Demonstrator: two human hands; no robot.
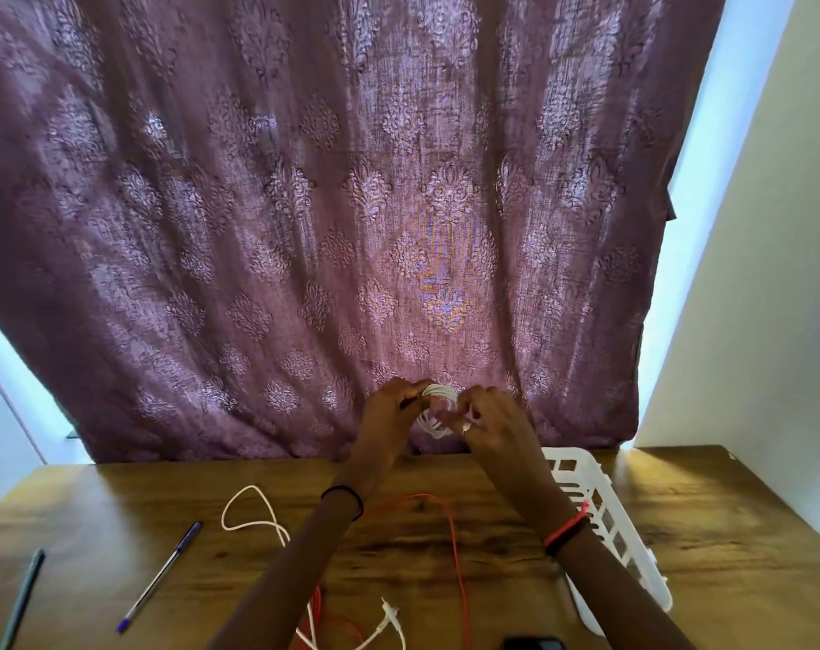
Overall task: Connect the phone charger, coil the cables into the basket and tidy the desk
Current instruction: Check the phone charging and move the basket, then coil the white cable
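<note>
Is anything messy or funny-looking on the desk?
Yes. A red cable and a white cable sprawl loose on the desk, not coiled in the basket. A purple pen and a dark pen lie scattered at the left.

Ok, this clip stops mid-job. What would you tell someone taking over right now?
Left hand and right hand: both pinch the white cable coil, held up in front of the curtain.
Basket: right side of the desk; coil not yet in it.
Loose on the desk: white cable, red cable, purple pen, dark pen. The dark object at the near edge may be the phone.
Done: one cable coiled.
Left: basket the coil, coil the rest, connect the charger, tidy the pens.
</note>
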